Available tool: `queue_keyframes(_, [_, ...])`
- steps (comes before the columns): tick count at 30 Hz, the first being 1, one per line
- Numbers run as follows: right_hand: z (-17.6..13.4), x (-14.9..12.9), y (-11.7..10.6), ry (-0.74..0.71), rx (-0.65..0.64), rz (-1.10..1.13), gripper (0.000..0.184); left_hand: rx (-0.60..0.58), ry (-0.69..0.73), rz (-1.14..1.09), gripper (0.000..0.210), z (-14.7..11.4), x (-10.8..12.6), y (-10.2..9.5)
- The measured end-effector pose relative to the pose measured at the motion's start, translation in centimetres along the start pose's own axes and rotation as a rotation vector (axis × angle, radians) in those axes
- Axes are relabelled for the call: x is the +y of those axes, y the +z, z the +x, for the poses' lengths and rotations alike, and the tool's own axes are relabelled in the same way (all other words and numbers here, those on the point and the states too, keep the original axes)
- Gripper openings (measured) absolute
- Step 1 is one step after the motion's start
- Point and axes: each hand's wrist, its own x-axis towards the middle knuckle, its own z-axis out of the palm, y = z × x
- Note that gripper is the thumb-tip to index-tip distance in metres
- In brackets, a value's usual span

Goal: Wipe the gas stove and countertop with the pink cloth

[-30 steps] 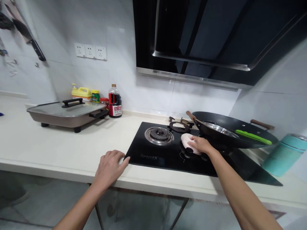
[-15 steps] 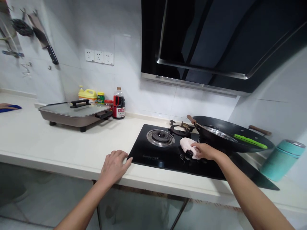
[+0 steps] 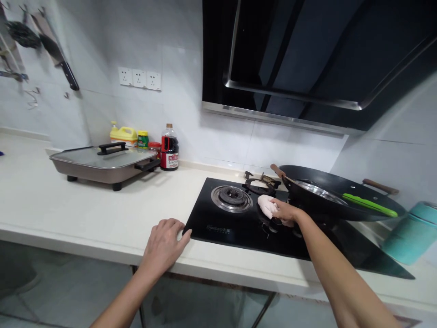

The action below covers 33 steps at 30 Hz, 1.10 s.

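Note:
My right hand is closed on a pale pink cloth and presses it to the black glass gas stove, beside a control knob mostly hidden under the fingers. The bare round burner lies just left of the cloth. Behind it, a dark metal pan support sits off the burner near the wall. My left hand lies on the white counter's front edge, fingers resting flat and thumb apart at the stove's front left corner, with nothing in it.
A black wok with a green-handled utensil stands on the right side of the stove. Beyond it is a teal container. A lidded electric pan and a sauce bottle are at left. The range hood hangs overhead.
My right hand and the cloth have shifted slightly back over the stove, and the fingers now cover more of the knob. My left hand stays at the counter edge. The view has moved slightly.

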Motion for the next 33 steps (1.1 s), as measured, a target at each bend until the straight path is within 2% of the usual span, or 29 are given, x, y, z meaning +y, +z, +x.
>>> queue_keyframes(4, [0.1,-3.0,0.0,-0.059,-0.078,0.024,0.06,-0.002,-0.003,0.013,0.031,0.1,0.0,0.0])
queue_keyframes(7, [-0.1,-6.6,0.7,-0.17,-0.072,0.023,0.05,-0.005,-0.002,0.034,0.032,0.2,-0.1,0.0])
queue_keyframes(13, [-3.8,-16.3,4.8,-0.449,0.018,0.023,0.044,-0.001,0.014,0.075,0.034,0.4,-0.4,0.2])
queue_keyframes(15, [-5.3,-18.2,6.1,-0.505,0.067,0.031,0.044,-0.005,0.017,0.085,0.034,0.5,-0.4,0.2])
queue_keyframes(17, [-6.6,-18.7,6.9,-0.526,0.119,0.049,0.045,-0.014,0.019,0.091,0.034,0.5,-0.4,0.0])
queue_keyframes(21, [-8.5,-16.7,7.3,-0.515,0.202,0.086,0.045,-0.031,0.019,0.068,0.035,0.4,-0.1,-0.5])
queue_keyframes(26, [-12.4,-12.0,7.2,-0.517,0.285,0.109,0.037,-0.037,0.011,0.052,0.035,0.4,-0.3,-0.7])
queue_keyframes(29, [-15.4,-7.7,6.8,-0.462,0.319,0.091,0.031,-0.054,0.01,0.058,0.037,0.6,-0.5,-0.6])
queue_keyframes(33, [-17.9,-0.2,5.8,-0.281,0.339,0.061,0.033,-0.074,0.012,0.055,0.039,0.7,-0.4,-0.6])
